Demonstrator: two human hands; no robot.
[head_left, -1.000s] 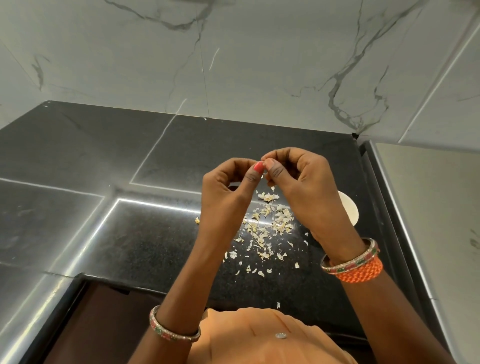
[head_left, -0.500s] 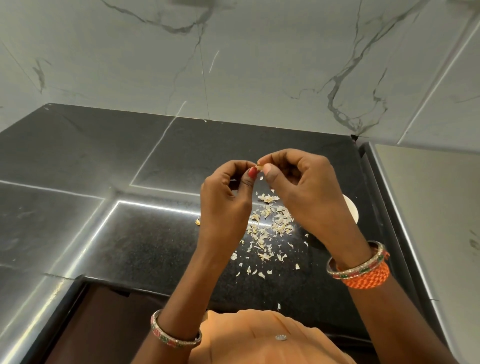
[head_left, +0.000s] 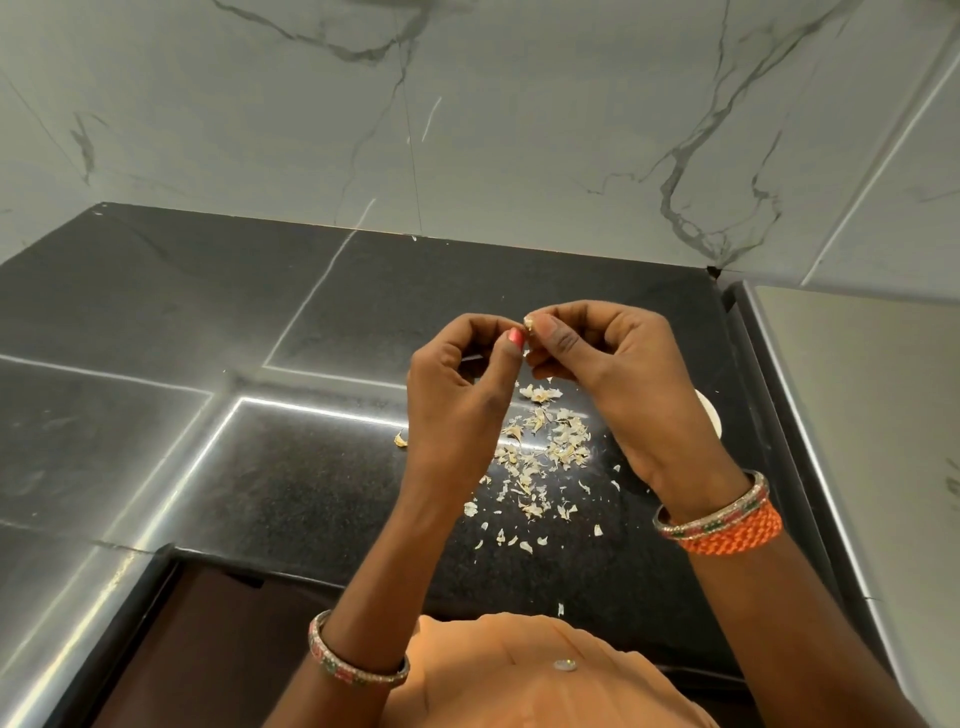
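Both hands are raised above a black stone counter (head_left: 311, 493). My right hand (head_left: 618, 379) pinches a small pale garlic clove (head_left: 530, 323) between thumb and forefinger. My left hand (head_left: 457, 395) has its fingers curled, and its thumb with a red nail touches the clove from the left. Most of the clove is hidden by the fingertips. Under the hands lies a scatter of papery garlic skins (head_left: 540, 457).
A white round dish (head_left: 710, 415) shows partly behind my right wrist. One loose clove piece (head_left: 400, 440) lies left of the skins. A marble wall (head_left: 467, 114) backs the counter, and a steel surface (head_left: 857, 415) borders it on the right.
My hands have stayed close together over the skins. The thumbs have shifted on the clove, and its pale tip now shows between the fingertips.
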